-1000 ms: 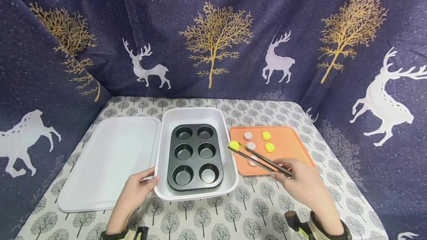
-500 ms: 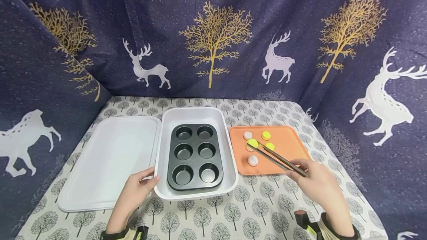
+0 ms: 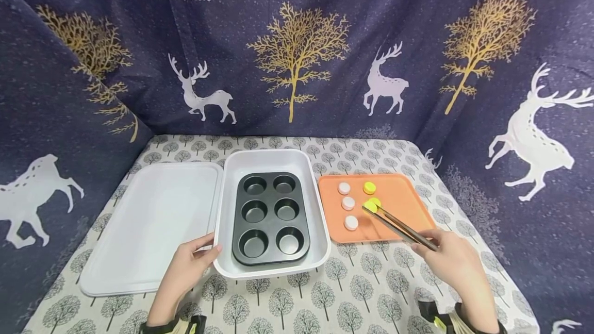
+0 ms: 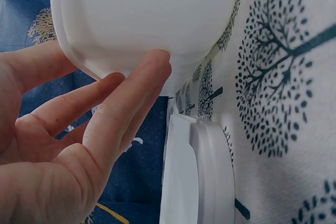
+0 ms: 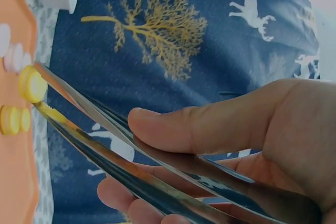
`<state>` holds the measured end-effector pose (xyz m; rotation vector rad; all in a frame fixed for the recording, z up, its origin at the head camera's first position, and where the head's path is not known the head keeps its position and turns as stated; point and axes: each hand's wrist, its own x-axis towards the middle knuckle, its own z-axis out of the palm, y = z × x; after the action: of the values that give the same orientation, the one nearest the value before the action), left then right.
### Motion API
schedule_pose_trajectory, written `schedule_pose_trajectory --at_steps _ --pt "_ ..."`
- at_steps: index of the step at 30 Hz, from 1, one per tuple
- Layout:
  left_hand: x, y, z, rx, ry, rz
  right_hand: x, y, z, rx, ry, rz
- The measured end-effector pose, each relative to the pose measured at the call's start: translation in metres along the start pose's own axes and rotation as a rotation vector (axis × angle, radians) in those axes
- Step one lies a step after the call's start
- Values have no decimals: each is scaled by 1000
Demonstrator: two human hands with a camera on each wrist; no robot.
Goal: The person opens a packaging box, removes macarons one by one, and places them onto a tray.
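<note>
My right hand (image 3: 457, 259) holds a pair of metal tongs (image 3: 408, 231). Between the tong tips is a yellow macaron (image 5: 32, 84), over the orange tray (image 3: 403, 189) in the head view. It partly covers another yellow macaron (image 3: 376, 202); a third yellow macaron (image 3: 369, 187) lies farther back. Pale pink macarons form a column on the tray's left: a back one (image 3: 344, 188), a middle one (image 3: 348, 203) and a front one (image 3: 351, 222). My left hand (image 3: 187, 264) grips the near left rim of a white box (image 3: 323, 256), thumb over the edge, fingers against the outside.
Inside the white box sits a dark muffin pan (image 3: 270, 223) with several cups. Left of it a large white lid (image 3: 153, 220) lies on the tree-print tablecloth (image 3: 278, 300). A navy deer-print curtain (image 3: 325, 97) hangs behind and at both sides.
The tongs and the yellow macaron in them have moved right, from beside the white box to over the orange tray among the other yellow macarons. My left hand has stayed on the box.
</note>
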<state>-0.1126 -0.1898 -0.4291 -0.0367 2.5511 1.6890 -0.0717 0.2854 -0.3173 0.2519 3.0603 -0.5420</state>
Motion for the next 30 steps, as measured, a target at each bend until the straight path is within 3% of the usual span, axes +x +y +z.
schedule_pose_trajectory --at_steps 30 --pt "0 0 -1 31 -1 -17 6 19 8 -18 -33 56"
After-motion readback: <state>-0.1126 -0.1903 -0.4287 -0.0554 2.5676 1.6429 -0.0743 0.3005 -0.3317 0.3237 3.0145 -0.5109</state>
